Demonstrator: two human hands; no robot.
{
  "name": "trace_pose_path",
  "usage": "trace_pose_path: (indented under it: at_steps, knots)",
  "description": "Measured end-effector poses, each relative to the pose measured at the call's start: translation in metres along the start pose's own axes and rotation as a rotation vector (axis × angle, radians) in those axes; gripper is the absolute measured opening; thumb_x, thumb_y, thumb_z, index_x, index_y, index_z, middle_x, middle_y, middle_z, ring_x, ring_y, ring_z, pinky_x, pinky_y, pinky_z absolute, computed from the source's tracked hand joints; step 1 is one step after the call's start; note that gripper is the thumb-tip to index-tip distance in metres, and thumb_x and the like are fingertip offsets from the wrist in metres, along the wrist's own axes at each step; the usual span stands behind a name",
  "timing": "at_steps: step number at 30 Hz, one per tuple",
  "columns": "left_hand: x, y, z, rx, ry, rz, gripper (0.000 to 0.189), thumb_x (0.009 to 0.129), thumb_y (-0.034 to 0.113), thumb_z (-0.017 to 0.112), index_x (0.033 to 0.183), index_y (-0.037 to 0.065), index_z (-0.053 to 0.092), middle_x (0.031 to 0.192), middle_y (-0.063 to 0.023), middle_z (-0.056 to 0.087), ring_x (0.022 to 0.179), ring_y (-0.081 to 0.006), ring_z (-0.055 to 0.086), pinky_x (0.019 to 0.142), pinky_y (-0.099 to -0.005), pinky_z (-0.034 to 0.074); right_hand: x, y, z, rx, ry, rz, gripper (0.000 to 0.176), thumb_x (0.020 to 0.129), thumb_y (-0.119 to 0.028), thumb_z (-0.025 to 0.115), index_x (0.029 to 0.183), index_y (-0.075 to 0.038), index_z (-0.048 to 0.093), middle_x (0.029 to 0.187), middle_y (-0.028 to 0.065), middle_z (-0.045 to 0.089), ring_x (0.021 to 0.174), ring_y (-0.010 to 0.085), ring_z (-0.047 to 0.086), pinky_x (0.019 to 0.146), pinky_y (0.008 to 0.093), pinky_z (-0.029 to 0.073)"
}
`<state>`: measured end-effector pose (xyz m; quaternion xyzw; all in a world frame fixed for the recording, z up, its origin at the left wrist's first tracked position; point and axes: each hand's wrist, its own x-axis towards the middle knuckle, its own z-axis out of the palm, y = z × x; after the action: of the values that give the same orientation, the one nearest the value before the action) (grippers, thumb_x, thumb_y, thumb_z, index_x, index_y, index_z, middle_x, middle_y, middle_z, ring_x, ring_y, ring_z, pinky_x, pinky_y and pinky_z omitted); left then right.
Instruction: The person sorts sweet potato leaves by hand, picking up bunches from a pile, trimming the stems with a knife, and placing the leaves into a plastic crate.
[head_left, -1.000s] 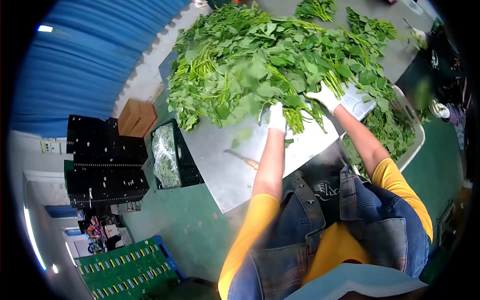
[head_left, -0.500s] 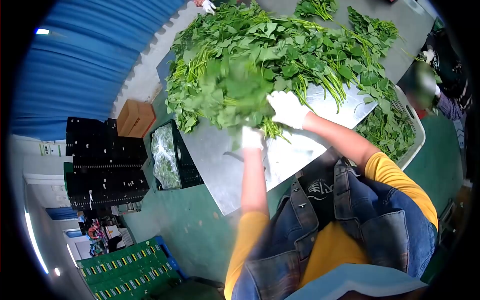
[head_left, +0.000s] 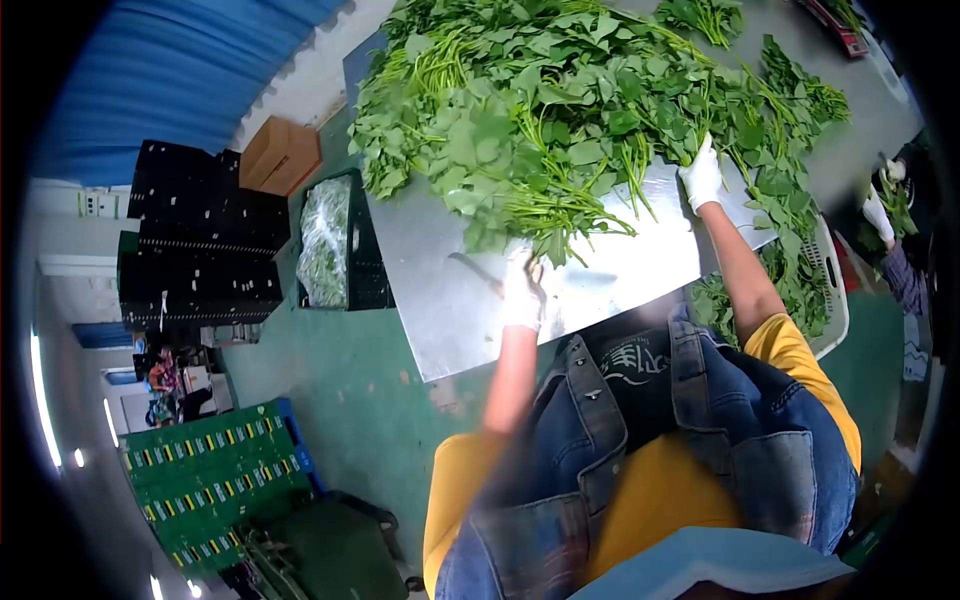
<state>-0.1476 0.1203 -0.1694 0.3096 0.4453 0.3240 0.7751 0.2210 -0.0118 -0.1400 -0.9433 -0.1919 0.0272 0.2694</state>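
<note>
A big heap of leafy greens (head_left: pixel 590 100) with long stems covers the back of the metal table (head_left: pixel 430 320). My left hand (head_left: pixel 522 292), in a white glove, is low over the table at the near edge of a loose bunch of greens (head_left: pixel 570 210); its fingers look slightly apart, with no stems plainly in them. My right hand (head_left: pixel 703 178), also gloved, reaches into the right front of the heap, its fingers closed around stems there. The fingertips are partly hidden by leaves.
A white crate (head_left: pixel 830 290) with greens stands at the table's right. On the left are a dark crate with a bagged bundle (head_left: pixel 325 240), a cardboard box (head_left: pixel 278 155) and stacked black crates (head_left: pixel 205 235). Another person's gloved hand (head_left: pixel 878 215) holds greens at far right.
My right hand has moved right and away from my left, to the heap's right front. The bunch near my left hand now lies on the table. The view has shifted somewhat.
</note>
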Motion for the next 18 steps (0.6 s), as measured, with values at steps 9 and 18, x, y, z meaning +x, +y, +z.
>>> trace_pose_path:
  at_steps: [9, 18]
  knots:
    - [-0.025, -0.016, 0.004, 0.056, 0.143, 0.1, 0.026, 0.081, 0.0, 0.056, 0.108, 0.001, 0.056, 0.087, -0.0033, 0.061, 0.068, -0.0083, 0.054, 0.058, -0.017, 0.042, -0.022, -0.077, -0.067, 0.935, 0.132, -0.06, 0.057, 0.07, 0.001, 0.054, 0.126, 0.003, 0.044, 0.105, 0.0085, 0.061, 0.081, 0.0153, 0.059, 0.07, 0.0271, 0.048]
    - [-0.027, -0.023, 0.026, 0.019, 0.068, 0.1, 0.021, 0.081, -0.002, 0.055, 0.102, 0.0, 0.056, 0.093, -0.005, 0.057, 0.078, -0.0117, 0.054, 0.071, -0.0212, 0.045, -0.123, -0.131, -0.033, 0.066, -0.411, -0.927, 0.062, 0.077, -0.035, 0.065, 0.129, -0.007, 0.046, 0.124, 0.0178, 0.047, 0.113, 0.0337, 0.044, 0.094, 0.0419, 0.035]
